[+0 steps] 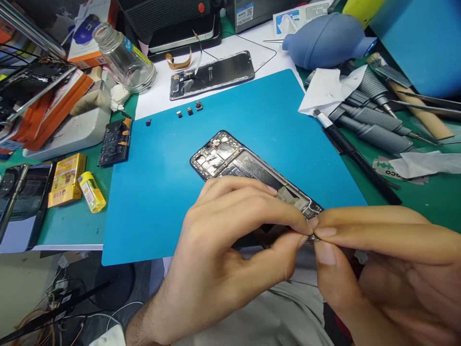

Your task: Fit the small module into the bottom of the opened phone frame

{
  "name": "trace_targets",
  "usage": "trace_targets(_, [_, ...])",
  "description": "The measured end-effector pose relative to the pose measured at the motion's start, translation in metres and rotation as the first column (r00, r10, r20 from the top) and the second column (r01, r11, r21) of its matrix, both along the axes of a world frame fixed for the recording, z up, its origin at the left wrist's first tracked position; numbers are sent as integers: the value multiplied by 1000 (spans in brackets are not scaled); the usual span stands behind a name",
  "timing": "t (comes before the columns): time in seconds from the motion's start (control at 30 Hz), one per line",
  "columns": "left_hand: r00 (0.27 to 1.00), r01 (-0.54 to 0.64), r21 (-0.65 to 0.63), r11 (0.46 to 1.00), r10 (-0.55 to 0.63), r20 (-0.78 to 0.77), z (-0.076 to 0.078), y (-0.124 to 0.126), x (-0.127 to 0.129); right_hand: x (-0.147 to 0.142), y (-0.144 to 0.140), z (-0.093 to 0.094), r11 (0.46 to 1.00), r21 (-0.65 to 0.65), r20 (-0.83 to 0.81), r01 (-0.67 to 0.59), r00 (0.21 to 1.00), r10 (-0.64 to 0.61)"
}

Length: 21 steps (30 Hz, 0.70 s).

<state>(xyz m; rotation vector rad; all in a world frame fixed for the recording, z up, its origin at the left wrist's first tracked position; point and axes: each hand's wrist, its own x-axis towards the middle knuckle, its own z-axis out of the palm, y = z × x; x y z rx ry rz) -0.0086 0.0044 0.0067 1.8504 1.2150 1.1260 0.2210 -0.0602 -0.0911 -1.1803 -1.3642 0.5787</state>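
An opened phone frame (234, 161) with bare circuit boards lies slantwise on the blue work mat (158, 192). My left hand (230, 250) and my right hand (382, 259) meet at the frame's near corner. Thumb and forefinger of each hand pinch the same tiny metal part (314, 237), mostly hidden by the fingertips. The near end of the frame is covered by my left hand.
Three small camera modules (189, 111) and a tiny chip (148, 123) lie on the mat's far side. A phone back panel (212, 74), glass jar (124, 57), battery (115, 142), blue air blower (324, 41) and several screwdrivers (374, 122) surround the mat.
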Motion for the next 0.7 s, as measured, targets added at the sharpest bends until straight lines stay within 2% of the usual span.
trace_targets(0.3, [1000,16,-6,1000,-16,13,2,3,0,-3,-5,-2,1000,-6,-14,-2,1000,2])
trace_targets(0.47, [999,41,103,994,-43,26,-2,3,0,-3,-5,0,1000,12,-14,8,1000,-8])
trace_targets(0.7, [999,49,167,985,-51,8,-5,1,-2,3,-6,7,999,30,-25,33,999,-33])
